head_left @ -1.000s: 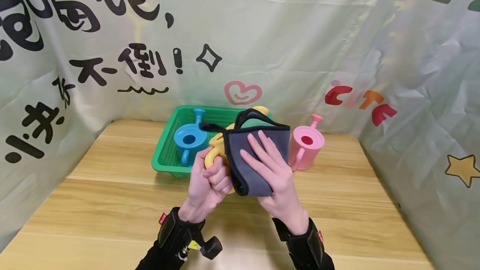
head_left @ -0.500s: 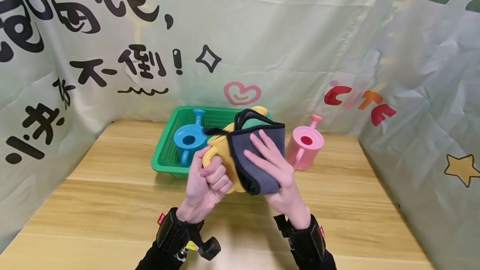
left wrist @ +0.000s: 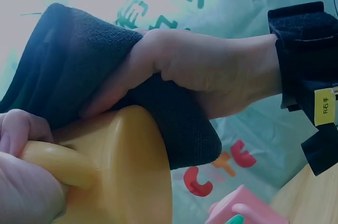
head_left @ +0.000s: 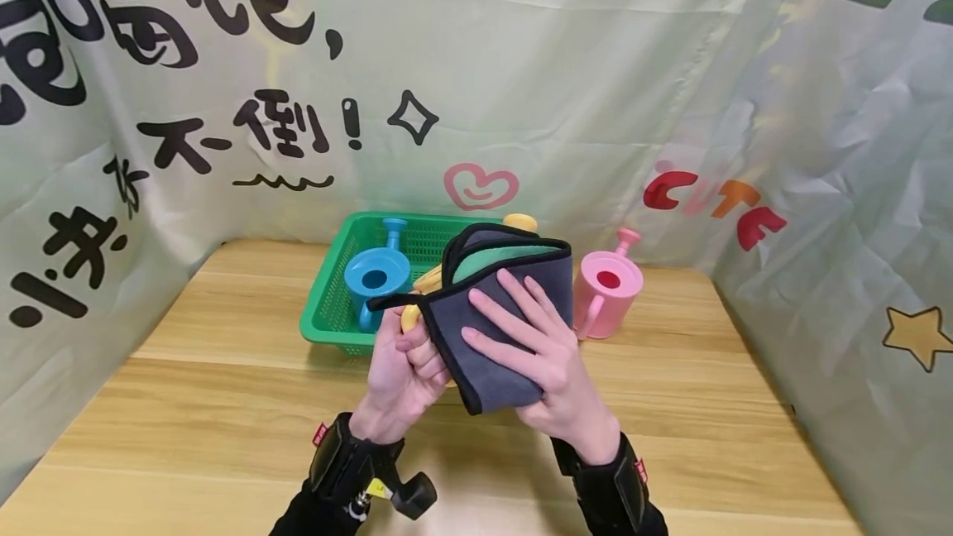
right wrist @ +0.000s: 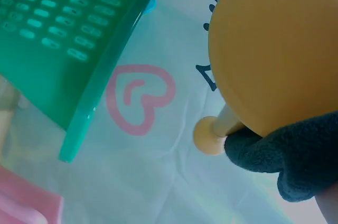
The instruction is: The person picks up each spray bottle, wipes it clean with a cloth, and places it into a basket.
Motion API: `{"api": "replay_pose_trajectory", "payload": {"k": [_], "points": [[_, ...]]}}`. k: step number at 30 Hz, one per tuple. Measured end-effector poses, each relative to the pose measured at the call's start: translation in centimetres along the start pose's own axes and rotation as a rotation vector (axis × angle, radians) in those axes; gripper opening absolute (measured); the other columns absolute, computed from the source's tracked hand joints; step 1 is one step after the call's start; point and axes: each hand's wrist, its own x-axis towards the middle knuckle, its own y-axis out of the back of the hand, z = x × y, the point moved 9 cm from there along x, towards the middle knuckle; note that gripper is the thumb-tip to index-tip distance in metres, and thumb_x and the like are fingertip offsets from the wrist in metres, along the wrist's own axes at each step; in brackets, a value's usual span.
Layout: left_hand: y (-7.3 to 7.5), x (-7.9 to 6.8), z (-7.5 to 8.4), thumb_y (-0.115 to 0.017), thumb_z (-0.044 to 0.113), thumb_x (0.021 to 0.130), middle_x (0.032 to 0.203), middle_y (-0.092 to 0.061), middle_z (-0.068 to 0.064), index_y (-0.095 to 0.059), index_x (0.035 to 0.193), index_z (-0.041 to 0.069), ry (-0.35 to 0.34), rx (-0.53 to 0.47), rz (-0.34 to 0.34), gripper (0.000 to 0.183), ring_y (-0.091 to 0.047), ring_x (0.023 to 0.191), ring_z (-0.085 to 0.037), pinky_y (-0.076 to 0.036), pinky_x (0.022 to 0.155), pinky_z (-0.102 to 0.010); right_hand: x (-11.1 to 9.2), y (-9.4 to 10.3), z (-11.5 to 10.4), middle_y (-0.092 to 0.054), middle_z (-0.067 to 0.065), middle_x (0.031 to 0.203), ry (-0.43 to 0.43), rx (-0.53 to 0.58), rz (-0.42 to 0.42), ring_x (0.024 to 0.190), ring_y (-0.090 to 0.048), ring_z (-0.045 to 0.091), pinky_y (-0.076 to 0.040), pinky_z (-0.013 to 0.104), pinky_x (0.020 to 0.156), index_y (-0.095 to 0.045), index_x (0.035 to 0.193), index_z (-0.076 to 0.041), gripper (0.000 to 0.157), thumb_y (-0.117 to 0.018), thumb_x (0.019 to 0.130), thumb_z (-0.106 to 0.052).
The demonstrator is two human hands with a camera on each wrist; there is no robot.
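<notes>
My left hand (head_left: 405,370) grips the handle of a yellow watering can (left wrist: 140,171), held up in front of the green basket. A folded grey cloth (head_left: 469,346) with black edging and a green inner side covers most of the can in the head view. My right hand (head_left: 549,362) holds this cloth against the can, fingers spread over its outer face and the thumb (left wrist: 119,86) on the other side. From the right wrist, the can's round yellow base (right wrist: 274,49) shows, with its spout end (right wrist: 207,135) beyond the cloth (right wrist: 311,152).
Behind my hands stands a green basket (head_left: 316,331) with a blue watering can (head_left: 381,300) in it. To the right, a pink watering can (head_left: 621,303) stands on the wooden table (head_left: 223,404). Printed fabric walls (head_left: 581,89) border the back and sides.
The cloth first slid right, baring more of the yellow can, then swung back left and opened wider over it. My right hand moved with it; the left hand kept its grip.
</notes>
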Motion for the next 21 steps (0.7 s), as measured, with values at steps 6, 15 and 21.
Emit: {"api": "replay_pose_trajectory", "payload": {"k": [6, 15, 21], "points": [[-0.2, 0.1, 0.0, -0.022, 0.032, 0.101, 0.048, -0.018, 0.007, -0.021, 0.058, 0.016, 0.025, -0.008, -0.016, 0.046, -0.014, 0.038, -0.007, -0.008, 0.040, -0.020, 0.4, 1.0, 1.0, -0.055, 0.029, 0.128, -0.106, 0.169, 0.120, 0.122, -0.039, 0.054, -0.030, 0.053, 0.108, -0.067, 0.112, 0.005, 0.038, -0.043, 0.099, -0.021], [-0.2, 0.2, -0.2, -0.022, 0.033, 0.101, 0.048, -0.019, 0.007, -0.021, 0.058, 0.016, 0.035, -0.055, -0.036, 0.046, -0.014, 0.038, -0.007, -0.008, 0.039, -0.020, 0.6, 1.1, 0.5, -0.056, 0.028, 0.128, -0.098, 0.108, 0.091, 0.122, -0.040, 0.053, -0.030, 0.053, 0.108, -0.068, 0.112, 0.003, 0.035, -0.045, 0.091, -0.013], [0.2, 0.0, -0.1, -0.032, 0.028, 0.096, 0.047, -0.019, 0.008, -0.021, 0.058, 0.017, 0.005, -0.028, -0.006, 0.042, -0.014, 0.039, -0.005, -0.009, 0.040, -0.018, 0.1, 0.1, 0.0, -0.059, 0.023, 0.126, -0.017, 0.005, 0.007, 0.123, -0.042, 0.049, -0.028, 0.057, 0.107, -0.070, 0.109, -0.003, 0.034, -0.045, 0.093, -0.018]]}}
